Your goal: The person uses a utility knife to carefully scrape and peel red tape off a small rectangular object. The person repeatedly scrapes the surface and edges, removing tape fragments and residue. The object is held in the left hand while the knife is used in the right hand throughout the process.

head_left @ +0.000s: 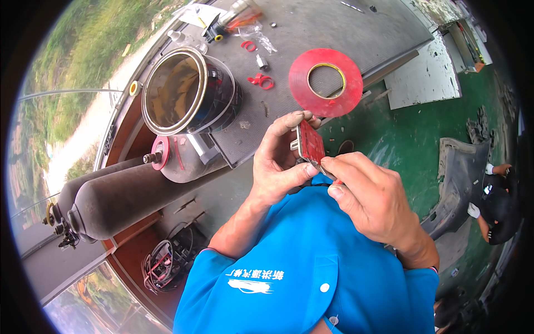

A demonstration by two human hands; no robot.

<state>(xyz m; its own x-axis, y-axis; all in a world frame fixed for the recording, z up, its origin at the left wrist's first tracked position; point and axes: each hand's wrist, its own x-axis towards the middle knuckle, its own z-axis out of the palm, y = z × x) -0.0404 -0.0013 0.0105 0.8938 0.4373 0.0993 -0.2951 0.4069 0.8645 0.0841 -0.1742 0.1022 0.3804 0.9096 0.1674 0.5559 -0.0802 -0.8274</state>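
Observation:
My left hand (277,160) holds a small plastic part (294,144) on its edge, tilted up in front of my chest. Red-backed adhesive tape (312,142) covers the face turned right, and pale clips stick out on the left side. At the lower edge of the part, the fingertips of my right hand (371,194) pinch a thin flat piece (328,170) with a bit of red near my thumb. What that piece is cannot be made out. Just beyond my hands, a large roll of red double-sided tape (354,83) overhangs the workbench edge.
An open metal can (217,94) stands on the workbench (317,25), near red tape scraps (262,80) and a metal socket (262,61). Gas cylinders (129,200) lie at left, above coiled cables (162,263). At right, another person (498,200) is beside a dark fender (454,179).

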